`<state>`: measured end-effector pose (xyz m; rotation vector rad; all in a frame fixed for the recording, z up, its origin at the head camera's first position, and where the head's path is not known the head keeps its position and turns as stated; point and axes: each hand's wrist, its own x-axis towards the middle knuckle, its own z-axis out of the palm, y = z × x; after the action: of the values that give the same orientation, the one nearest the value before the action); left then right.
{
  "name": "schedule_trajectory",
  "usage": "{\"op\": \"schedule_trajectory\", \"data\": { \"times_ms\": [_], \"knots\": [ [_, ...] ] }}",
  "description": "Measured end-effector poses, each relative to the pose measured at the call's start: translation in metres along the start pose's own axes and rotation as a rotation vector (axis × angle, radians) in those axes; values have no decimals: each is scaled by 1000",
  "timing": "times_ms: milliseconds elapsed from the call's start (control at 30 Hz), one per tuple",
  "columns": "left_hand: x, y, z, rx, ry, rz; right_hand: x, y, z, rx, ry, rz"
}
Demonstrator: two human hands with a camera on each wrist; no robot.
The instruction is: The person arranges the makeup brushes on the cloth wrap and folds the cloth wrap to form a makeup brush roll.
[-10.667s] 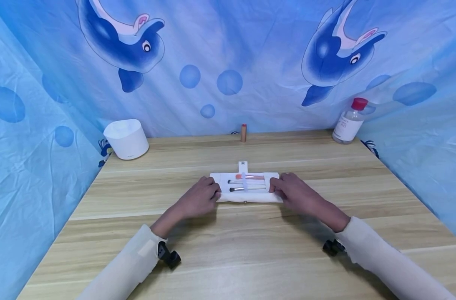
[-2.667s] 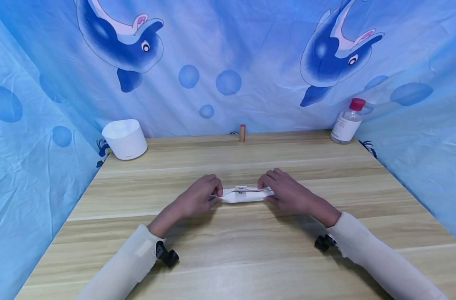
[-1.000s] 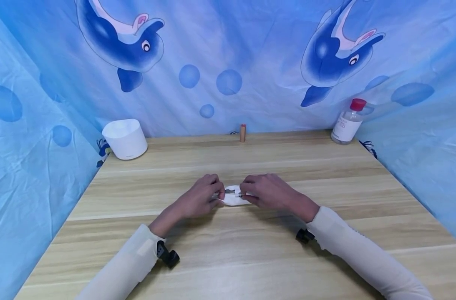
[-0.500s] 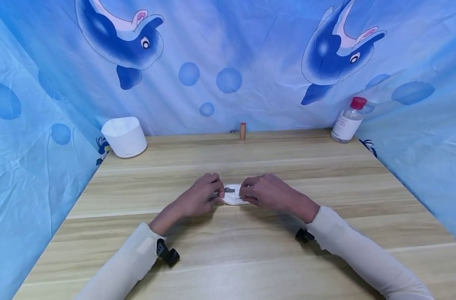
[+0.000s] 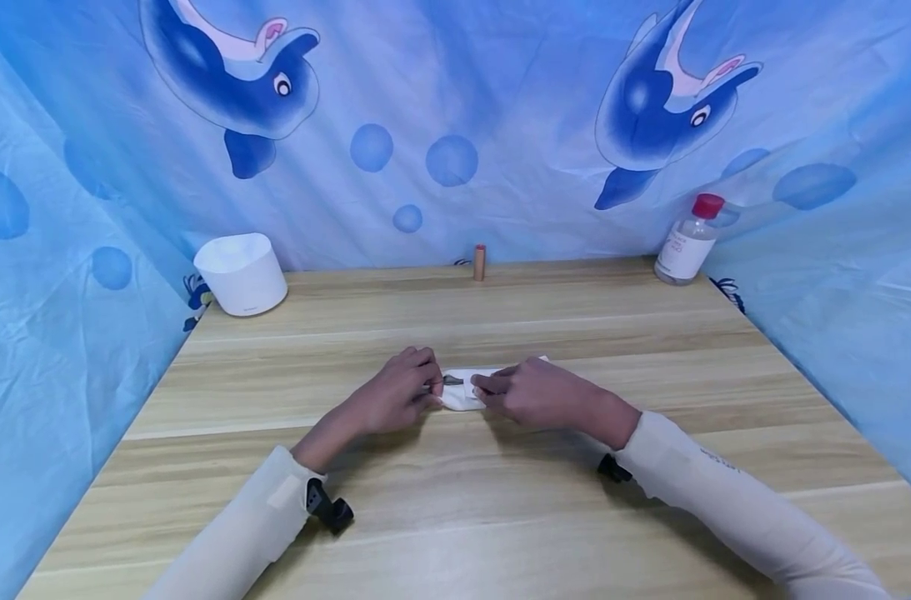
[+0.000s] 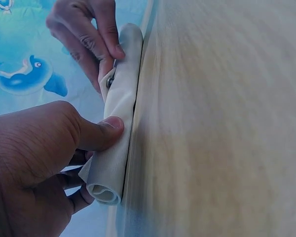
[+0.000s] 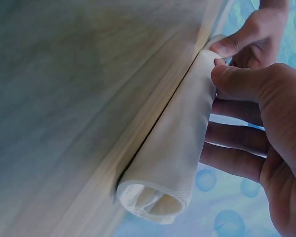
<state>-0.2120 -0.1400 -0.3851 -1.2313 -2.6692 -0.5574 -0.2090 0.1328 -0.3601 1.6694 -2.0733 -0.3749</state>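
A white fabric makeup brush roll (image 5: 458,400) lies rolled up near the middle of the table. My left hand (image 5: 397,392) grips its left end, the thumb lying along the cloth in the left wrist view. On the middle of the roll, my right hand (image 5: 539,393) pinches the short closing strap, whose metal snap (image 6: 110,82) shows in the left wrist view. In the right wrist view, the roll's right end (image 7: 155,205) shows as an open spiral of cloth. The brushes inside are hidden.
On the wooden table (image 5: 455,517), a white container (image 5: 241,277) stands at the back left. A small copper-coloured tube (image 5: 479,263) stands at the back middle. A clear bottle with a red cap (image 5: 686,242) is at the back right, before a blue dolphin curtain (image 5: 530,100).
The brush roll lay spread with three brushes showing; it is now rolled up. My right hand has moved left from its right end to the strap at the middle. My left hand stays at the left end.
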Motion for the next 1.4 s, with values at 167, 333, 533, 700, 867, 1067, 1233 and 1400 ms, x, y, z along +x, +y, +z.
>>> {"op": "schedule_trajectory", "data": {
  "times_ms": [167, 333, 533, 700, 867, 1067, 1233, 1400],
  "knots": [
    [-2, 1, -1, -1, -5, -1, 0, -6, -4, -150, -39, -68],
    [-2, 1, -1, 3, 3, 10, 5, -11, -9, -244, -68, -121],
    [2, -2, 1, 28, 19, 41, 9, -11, -10, -294, -75, -147],
    [2, 0, 3, 8, 8, 26, 0, -6, -5, -148, -45, -67],
    [1, 3, 5, -11, -16, 35, -13, 0, 6, 196, 103, 78],
    [0, 5, 0, 7, 1, 41, -20, 6, 7, 432, 145, 178],
    [0, 7, -6, 12, -5, 15, -26, 12, 1, 517, 143, 277],
    [-4, 7, -12, -6, 14, -35, -38, 20, 0, 584, 154, 424]
  ]
}}
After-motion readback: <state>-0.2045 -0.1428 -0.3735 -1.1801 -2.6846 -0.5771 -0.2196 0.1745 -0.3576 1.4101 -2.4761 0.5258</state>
